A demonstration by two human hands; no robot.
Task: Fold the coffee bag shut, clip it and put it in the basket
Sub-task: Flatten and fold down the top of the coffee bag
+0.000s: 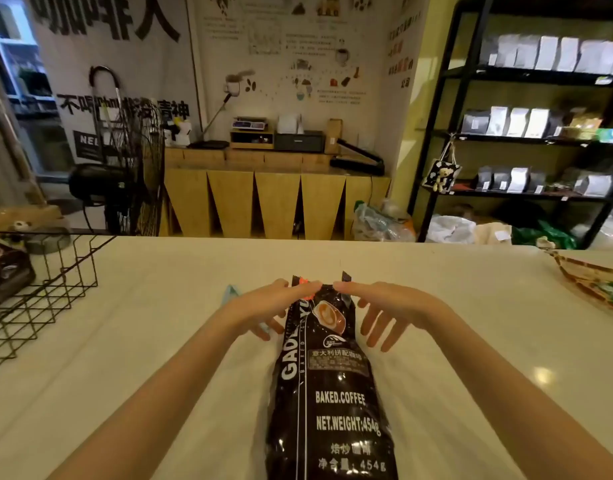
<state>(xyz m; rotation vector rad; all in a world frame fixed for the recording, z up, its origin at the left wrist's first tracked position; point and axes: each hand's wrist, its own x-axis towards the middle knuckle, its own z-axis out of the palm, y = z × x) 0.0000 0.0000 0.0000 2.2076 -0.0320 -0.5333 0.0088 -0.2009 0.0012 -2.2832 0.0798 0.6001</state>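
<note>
A black coffee bag (329, 386) with white lettering lies flat on the pale counter, its top end pointing away from me. My left hand (267, 306) and my right hand (384, 306) both pinch the bag's top edge with thumb and forefinger, the other fingers spread out. Two corners of the bag's top stick up behind my fingertips. A pale blue clip (230, 294) lies on the counter just left of the bag, mostly hidden by my left hand. The black wire basket (45, 292) stands at the counter's left edge.
A dark packet (3, 271) sits inside the basket at far left. A patterned woven tray (596, 282) lies at the counter's right edge. Beyond the counter are a floor fan, a wooden sideboard and black shelves with bags.
</note>
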